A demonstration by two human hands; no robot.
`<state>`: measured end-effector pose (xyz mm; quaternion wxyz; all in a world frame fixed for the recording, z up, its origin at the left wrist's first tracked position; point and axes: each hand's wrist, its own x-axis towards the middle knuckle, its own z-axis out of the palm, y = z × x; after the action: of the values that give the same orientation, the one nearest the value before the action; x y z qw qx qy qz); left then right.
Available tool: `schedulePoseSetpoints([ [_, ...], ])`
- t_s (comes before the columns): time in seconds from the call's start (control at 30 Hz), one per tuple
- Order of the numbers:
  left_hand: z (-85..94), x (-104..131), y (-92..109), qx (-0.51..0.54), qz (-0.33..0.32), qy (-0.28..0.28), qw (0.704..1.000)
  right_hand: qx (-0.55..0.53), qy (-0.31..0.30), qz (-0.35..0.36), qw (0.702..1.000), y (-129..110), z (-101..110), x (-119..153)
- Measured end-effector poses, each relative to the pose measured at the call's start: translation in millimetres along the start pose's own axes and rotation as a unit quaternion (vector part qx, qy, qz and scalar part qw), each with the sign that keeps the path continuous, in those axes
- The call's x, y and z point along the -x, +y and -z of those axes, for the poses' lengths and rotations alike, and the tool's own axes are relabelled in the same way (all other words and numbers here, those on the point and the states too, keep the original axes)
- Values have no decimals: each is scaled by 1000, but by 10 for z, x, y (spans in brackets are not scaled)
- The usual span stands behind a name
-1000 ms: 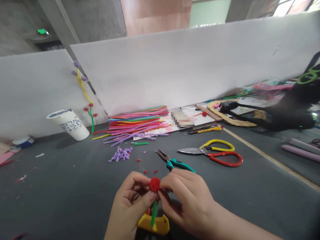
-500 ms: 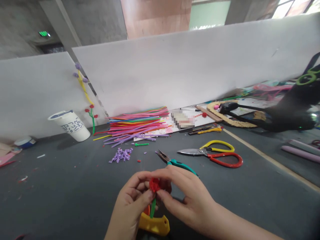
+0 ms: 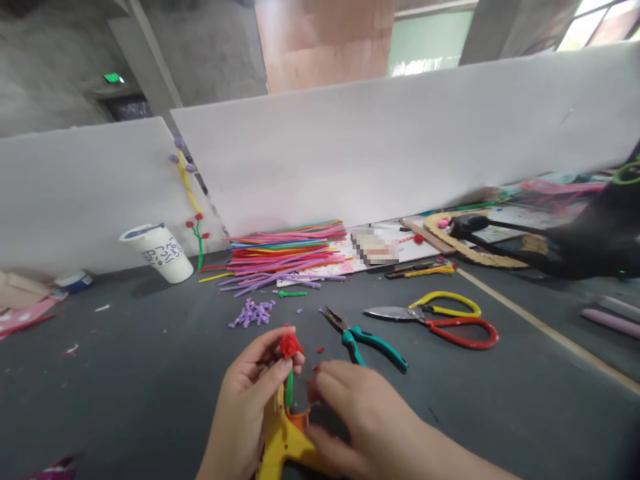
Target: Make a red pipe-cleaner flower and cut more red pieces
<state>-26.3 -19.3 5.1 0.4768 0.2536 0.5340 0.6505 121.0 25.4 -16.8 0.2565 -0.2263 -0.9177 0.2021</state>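
Observation:
My left hand (image 3: 245, 393) pinches a small red flower (image 3: 289, 345) upright by its base, its fuzzy green stem (image 3: 289, 387) pointing down. Just to the right, my right hand (image 3: 365, 413) is blurred by motion, so its grip is unclear. It is over a yellow glue gun (image 3: 284, 443) with an orange trigger, which lies below both hands and is partly covered by them. Beyond the right hand lie teal-handled pliers (image 3: 367, 340) with their handles spread. A small red scrap (image 3: 321, 351) sits on the table near the fingers.
Scissors (image 3: 435, 317) with yellow and red handles lie to the right. Cut purple pieces (image 3: 253, 313) sit before a bundle of coloured pipe cleaners (image 3: 285, 257). A white cup (image 3: 165, 257) stands at the left. Farther back are a utility knife (image 3: 425, 270) and a white partition (image 3: 375, 147).
My right hand has come off the red flower and moved down towards the glue gun. The left hand keeps the flower, now slightly higher and farther left. The view has shifted a little.

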Motion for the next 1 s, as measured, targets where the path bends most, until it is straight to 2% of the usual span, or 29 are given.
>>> schedulePoseSetpoints([
  [0.07, -1, -16, 32, 31, 15, 5, 999, 97, -58, 43, 993, -9, -145, -3],
  [0.17, 6, -25, 50, 38, 23, -18, 999, 170, -94, 82, 978, -1, -353, 2],
  [0.27, 32, -29, 49, 32, 17, -38, 999, 187, -101, 80, 974, 12, -455, 16],
  [0.43, 63, -41, 63, 40, 9, -47, 998, 199, -88, 45, 975, 29, -449, 40],
  [0.57, 73, -64, 79, 39, 17, -29, 999, 196, -95, 49, 975, 14, -371, 36],
  [0.7, 122, -100, 102, 36, 8, 8, 999, 125, -71, -19, 989, -19, -137, 16],
  [0.77, 151, -117, 120, 36, -5, 24, 999, 67, -43, -42, 996, -6, 11, -2],
  [0.87, 180, -137, 138, 40, -19, 34, 998, -21, 32, -66, 997, 37, 190, -35],
  [0.93, 186, -146, 133, 42, -14, 26, 999, -69, 75, -53, 993, 52, 253, -50],
  [1.0, 183, -147, 117, 45, -7, 13, 999, -95, 87, -12, 992, 47, 269, -57],
])
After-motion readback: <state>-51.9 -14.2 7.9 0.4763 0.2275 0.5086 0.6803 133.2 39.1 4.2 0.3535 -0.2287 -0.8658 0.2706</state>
